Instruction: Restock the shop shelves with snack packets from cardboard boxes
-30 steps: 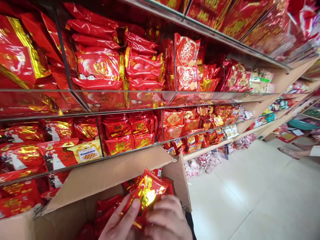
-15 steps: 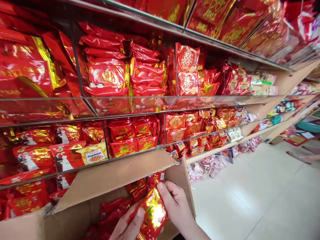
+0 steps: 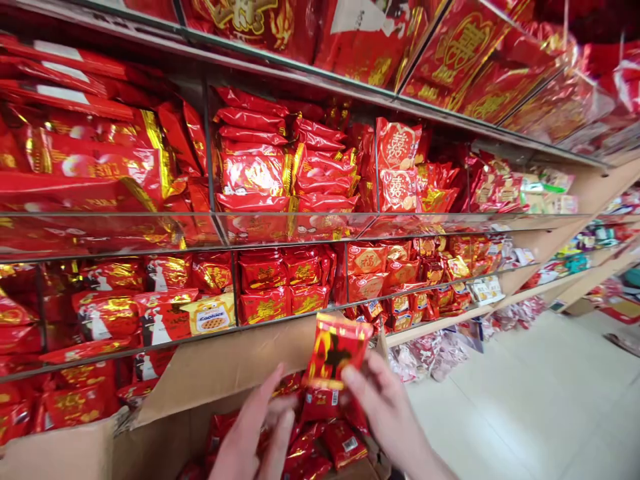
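Red packet (image 3: 336, 347) pinched between the thumb and fingers of the right hand (image 3: 390, 407), above similar packets (image 3: 345, 443) in an open carton (image 3: 155, 433). Left hand (image 3: 245, 433) apart, fingers spread, seemingly unladen. Apparently mid-handling; any forward move calling for clearance over the raised flap (image 3: 230, 363), beside the shelf (image 3: 440, 323). Yellow cookie packet (image 3: 211, 315) among red ones, left of the flap's top.

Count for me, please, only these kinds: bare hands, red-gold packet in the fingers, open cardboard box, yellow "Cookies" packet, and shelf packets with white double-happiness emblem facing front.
Bare hands, left hand and right hand: 2
Held red-gold packet: 1
Open cardboard box: 1
Yellow "Cookies" packet: 1
White-emblem packets, upper packet and lower packet: 2
Total: 7
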Motion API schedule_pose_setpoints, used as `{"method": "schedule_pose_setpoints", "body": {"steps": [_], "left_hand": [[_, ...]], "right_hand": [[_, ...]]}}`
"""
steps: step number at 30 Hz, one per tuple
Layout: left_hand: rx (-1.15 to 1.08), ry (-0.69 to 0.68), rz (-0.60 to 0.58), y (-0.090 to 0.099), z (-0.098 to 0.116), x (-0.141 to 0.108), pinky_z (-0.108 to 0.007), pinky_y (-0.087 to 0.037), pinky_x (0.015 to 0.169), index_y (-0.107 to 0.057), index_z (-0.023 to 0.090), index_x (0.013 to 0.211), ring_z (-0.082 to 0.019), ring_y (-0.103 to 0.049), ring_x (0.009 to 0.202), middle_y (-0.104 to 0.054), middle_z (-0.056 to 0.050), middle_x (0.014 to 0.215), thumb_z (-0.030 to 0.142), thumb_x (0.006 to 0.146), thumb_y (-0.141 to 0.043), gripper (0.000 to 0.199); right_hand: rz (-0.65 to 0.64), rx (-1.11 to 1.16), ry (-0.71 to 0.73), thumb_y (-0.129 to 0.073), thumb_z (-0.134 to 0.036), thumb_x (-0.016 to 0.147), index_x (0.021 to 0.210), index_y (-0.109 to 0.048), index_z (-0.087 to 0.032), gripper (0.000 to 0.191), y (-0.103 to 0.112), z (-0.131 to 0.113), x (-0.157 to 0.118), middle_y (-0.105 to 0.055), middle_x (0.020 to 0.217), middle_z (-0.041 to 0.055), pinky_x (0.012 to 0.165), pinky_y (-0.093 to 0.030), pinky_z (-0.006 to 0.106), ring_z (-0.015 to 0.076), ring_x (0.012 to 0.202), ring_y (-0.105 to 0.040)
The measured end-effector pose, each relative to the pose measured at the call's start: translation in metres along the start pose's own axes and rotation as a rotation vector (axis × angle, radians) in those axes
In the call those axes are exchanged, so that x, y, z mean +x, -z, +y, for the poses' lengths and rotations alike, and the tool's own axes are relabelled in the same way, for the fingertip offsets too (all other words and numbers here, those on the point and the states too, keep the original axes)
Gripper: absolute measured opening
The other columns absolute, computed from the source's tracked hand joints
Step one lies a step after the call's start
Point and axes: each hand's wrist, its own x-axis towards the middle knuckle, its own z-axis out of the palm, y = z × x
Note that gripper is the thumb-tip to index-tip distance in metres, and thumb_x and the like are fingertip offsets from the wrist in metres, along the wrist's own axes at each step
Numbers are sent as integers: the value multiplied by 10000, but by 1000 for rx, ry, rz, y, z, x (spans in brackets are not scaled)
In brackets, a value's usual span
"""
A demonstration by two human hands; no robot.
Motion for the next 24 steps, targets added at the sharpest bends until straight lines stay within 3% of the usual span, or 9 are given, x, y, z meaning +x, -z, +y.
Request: {"method": "schedule_pose_setpoints", "body": {"steps": [2, 4, 8, 13, 15, 19, 24], "left_hand": [[410, -286, -28, 18, 3, 26, -428, -361, 1031, -541, 204, 1208, -254, -436, 1239, -466, -71, 1368, 360, 849, -426, 408], [764, -496, -31, 29, 7, 53, -491, -316, 1046, -534, 164, 1220, -273, -377, 1277, -450, -93, 1375, 339, 865, -381, 425], [1159, -612, -11, 27, 13, 90, -553, -269, 1045, -507, 88, 1240, -333, -350, 1282, -440, -156, 1366, 422, 864, -378, 520], [1224, -586, 34, 19, 12, 98, -590, -244, 1029, -494, -10, 1227, -394, -391, 1239, -429, -261, 1337, 473, 840, -416, 624], [1235, -589, 34, 21, 12, 97, -591, -240, 1028, -497, -7, 1225, -392, -409, 1227, -438, -258, 1332, 481, 840, -411, 627], [1268, -599, 78, 25, 18, 103, -619, -158, 1041, -418, -14, 1283, -402, -334, 1272, -362, -262, 1380, 440, 848, -418, 629], [1395, -570, 155, 26, 29, 122, -594, -125, 1055, -329, -65, 1314, -428, -289, 1284, -288, -299, 1403, 408, 825, -484, 697]], "right_hand": [[28, -353, 274, -503, -337, 854, 1062, -564, -174, 271, 9, -26, 41, -613, 990, 83, 810, -461, 325, 183, 892, -568], [-19, -653, 498, -474, -239, 870, 1066, -577, -137, 244, 3, -49, 81, -596, 976, 97, 847, -441, 334, 186, 912, -549], [-205, -940, 760, -460, -178, 879, 1141, -558, -120, 286, -37, -78, 136, -575, 999, 100, 840, -441, 286, 174, 933, -536], [-337, -1128, 776, -469, -152, 868, 1199, -509, -197, 337, -69, -80, 162, -576, 1046, 73, 825, -441, 298, 182, 944, -545], [-282, -1080, 738, -480, -110, 845, 1186, -490, -183, 348, -72, -72, 166, -570, 1048, 77, 801, -449, 296, 178, 914, -553], [-121, -993, 655, -467, -113, 846, 1026, -525, -135, 190, -74, -58, 168, -549, 1006, 97, 757, -460, 303, 181, 863, -551], [-73, -955, 607, -462, -110, 841, 999, -539, -135, 178, -77, -53, 174, -563, 988, 94, 775, -461, 306, 177, 857, -550]]}}
